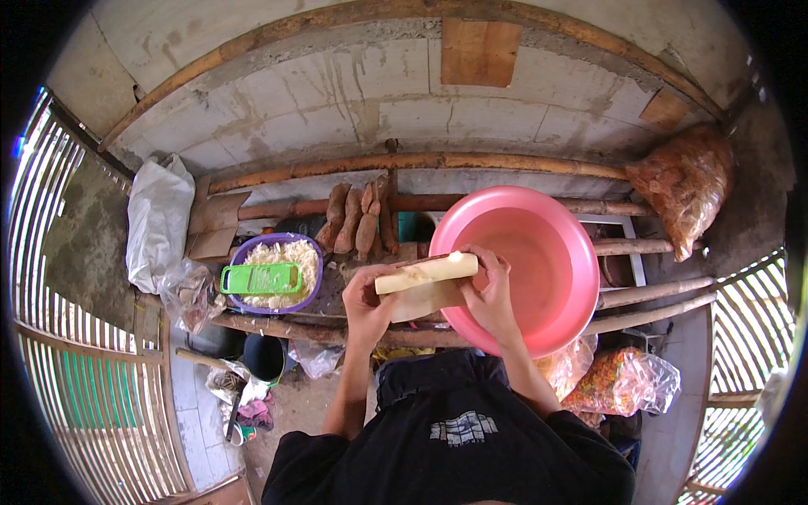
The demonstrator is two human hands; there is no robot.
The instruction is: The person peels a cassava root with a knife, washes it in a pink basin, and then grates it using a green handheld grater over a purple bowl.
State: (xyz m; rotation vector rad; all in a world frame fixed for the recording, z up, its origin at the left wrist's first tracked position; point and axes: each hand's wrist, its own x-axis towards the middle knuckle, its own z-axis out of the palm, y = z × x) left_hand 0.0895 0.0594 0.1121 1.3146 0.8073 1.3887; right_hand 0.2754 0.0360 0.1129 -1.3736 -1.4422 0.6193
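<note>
A pale, mostly peeled cassava root (426, 273) lies crosswise between my two hands. Its thick peel (428, 302) hangs as a wide loose flap along the near side, and a dark strip of skin shows at the far edge. My left hand (368, 309) grips the left end of root and peel. Around the right end are the fingers of my right hand (491, 295), close to the rim of a large pink plastic basin (586, 271). Beyond my hands, several unpeeled brown roots (346, 219) rest side by side on bamboo poles.
To the left, a purple basin (319, 268) holds pale shreds (278, 252), with a green grater (262, 279) across it. Bamboo poles (416, 161) form the rack. A white sack (161, 221), a filled brown plastic bag (685, 180) and a dark bucket (265, 360) stand around it.
</note>
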